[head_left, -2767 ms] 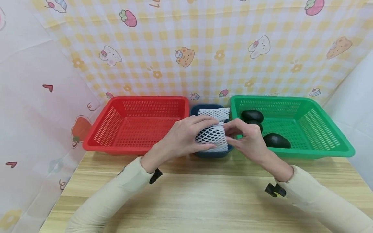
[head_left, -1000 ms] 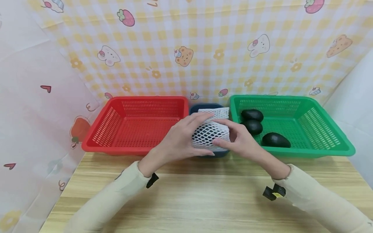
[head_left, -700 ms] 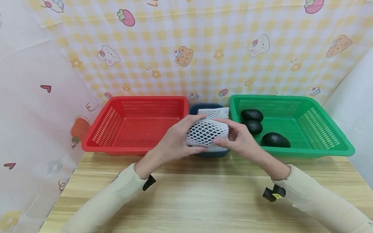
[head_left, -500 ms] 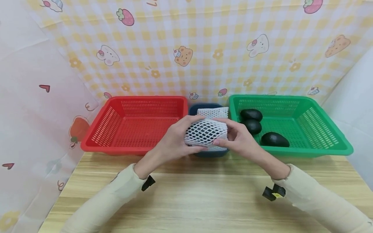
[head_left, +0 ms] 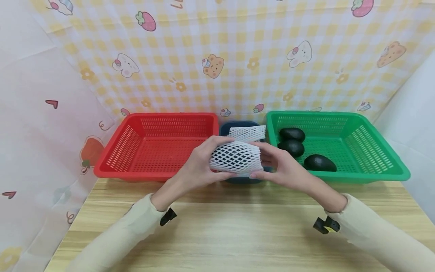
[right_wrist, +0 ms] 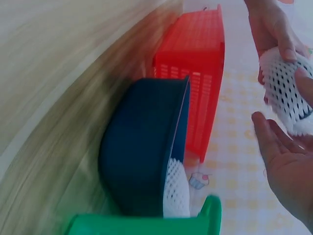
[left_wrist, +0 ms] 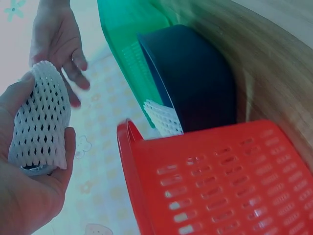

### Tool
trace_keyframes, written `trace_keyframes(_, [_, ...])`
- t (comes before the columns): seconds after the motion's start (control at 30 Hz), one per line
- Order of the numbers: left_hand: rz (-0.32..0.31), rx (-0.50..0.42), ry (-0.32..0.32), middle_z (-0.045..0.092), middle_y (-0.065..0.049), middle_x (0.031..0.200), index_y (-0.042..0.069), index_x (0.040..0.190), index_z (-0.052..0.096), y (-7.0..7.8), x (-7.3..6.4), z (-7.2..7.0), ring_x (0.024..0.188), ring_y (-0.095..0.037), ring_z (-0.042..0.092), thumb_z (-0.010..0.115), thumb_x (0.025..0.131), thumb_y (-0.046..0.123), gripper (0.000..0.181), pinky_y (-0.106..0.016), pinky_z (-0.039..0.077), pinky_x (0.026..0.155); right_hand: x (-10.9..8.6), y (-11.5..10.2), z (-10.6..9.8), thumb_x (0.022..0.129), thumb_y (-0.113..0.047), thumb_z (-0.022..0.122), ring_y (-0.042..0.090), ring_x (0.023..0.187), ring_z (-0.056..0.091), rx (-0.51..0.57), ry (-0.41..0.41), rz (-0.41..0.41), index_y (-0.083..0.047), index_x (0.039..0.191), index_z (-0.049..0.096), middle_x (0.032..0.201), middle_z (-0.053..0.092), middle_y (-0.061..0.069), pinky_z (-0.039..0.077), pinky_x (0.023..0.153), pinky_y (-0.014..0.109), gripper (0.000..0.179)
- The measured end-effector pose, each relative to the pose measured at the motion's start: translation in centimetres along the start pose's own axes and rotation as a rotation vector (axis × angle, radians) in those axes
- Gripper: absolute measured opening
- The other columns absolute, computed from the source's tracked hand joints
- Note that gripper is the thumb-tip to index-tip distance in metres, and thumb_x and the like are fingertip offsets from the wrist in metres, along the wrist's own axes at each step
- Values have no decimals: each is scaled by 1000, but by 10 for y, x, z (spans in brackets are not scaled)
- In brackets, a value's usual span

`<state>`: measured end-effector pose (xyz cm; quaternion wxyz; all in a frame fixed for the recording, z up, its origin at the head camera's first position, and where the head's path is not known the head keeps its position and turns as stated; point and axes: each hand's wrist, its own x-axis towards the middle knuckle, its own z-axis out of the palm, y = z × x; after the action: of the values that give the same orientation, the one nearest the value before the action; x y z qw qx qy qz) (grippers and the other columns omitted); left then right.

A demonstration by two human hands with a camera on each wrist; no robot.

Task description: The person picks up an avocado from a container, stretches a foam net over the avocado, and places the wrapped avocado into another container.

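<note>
My left hand (head_left: 197,162) grips a white foam fruit net (head_left: 236,156) with a dark avocado inside, its thumb and fingers around the left end. Dark skin shows through the mesh, and in the left wrist view the avocado's end peeks out of the net (left_wrist: 43,117). At the net's right end is my right hand (head_left: 289,166), its fingers loosely spread and not gripping; in the left wrist view this hand (left_wrist: 61,39) looks apart from the net. Below both hands stands a dark blue bin (head_left: 244,180) with more white foam nets (head_left: 248,133) in it.
A red basket (head_left: 158,174) stands left of the bin, its visible floor bare. On the right, a green basket (head_left: 365,176) holds three dark avocados, one of them (head_left: 319,163) near its front wall. Wooden tabletop (head_left: 234,230) lies in front; a patterned cloth (head_left: 183,49) hangs behind.
The net-covered avocado has moved left and slightly toward me in my left hand. My right hand has let go of its right end and drawn a little to the right.
</note>
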<state>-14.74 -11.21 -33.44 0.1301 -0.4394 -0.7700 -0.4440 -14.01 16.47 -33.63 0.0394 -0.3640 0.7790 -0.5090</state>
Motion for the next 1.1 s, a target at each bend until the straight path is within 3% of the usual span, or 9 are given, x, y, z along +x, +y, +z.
trace_keyframes(0.2, [-16, 38, 15, 53, -5, 139, 8, 143, 48, -4, -8, -10, 122, -18, 51, 95, 71, 11, 85, -34, 52, 93, -13, 10, -18, 82, -12, 87, 20, 113, 65, -391, 19, -10, -6, 139, 57, 128, 65, 6, 54, 91, 42, 65])
trace_keyframes(0.4, [-55, 77, 6, 53, -4, 137, 9, 143, 48, -6, -15, -20, 122, -16, 50, 95, 71, 12, 86, -35, 52, 93, -26, 21, -39, 78, -13, 90, 29, 105, 66, -603, 41, -7, 0, 126, 65, 118, 67, 13, 56, 84, 48, 56])
trace_keyframes(0.63, [-91, 83, 2, 53, -2, 136, 10, 143, 48, -7, -18, -31, 120, -17, 52, 95, 70, 11, 87, -35, 53, 91, -34, 25, -49, 76, -11, 91, 22, 90, 63, -655, 41, 78, 0, 113, 67, 104, 65, 7, 56, 76, 41, 46])
trace_keyframes(0.83, [-168, 95, -1, 54, 1, 136, 16, 143, 49, -8, -22, -41, 118, -15, 53, 95, 72, 16, 85, -37, 53, 90, -37, 22, -52, 81, -19, 88, 12, 77, 61, -640, -46, 171, -10, 95, 69, 85, 64, -6, 55, 69, 37, 26])
trace_keyframes(0.97, [-204, 86, 4, 55, 2, 135, 17, 142, 49, -10, -24, -47, 117, -16, 54, 94, 73, 17, 83, -39, 53, 90, -38, 21, -52, 85, -21, 85, 5, 63, 54, -622, -89, 175, -18, 85, 67, 73, 58, -14, 49, 58, 28, 18])
trace_keyframes(1.1, [-235, 63, 2, 54, 5, 135, 19, 142, 49, -12, -26, -53, 118, -15, 53, 94, 73, 18, 82, -38, 54, 89, -38, 20, -52, 88, -22, 83, 6, 55, 48, -610, -103, 169, -20, 81, 66, 69, 54, -15, 41, 52, 25, 18])
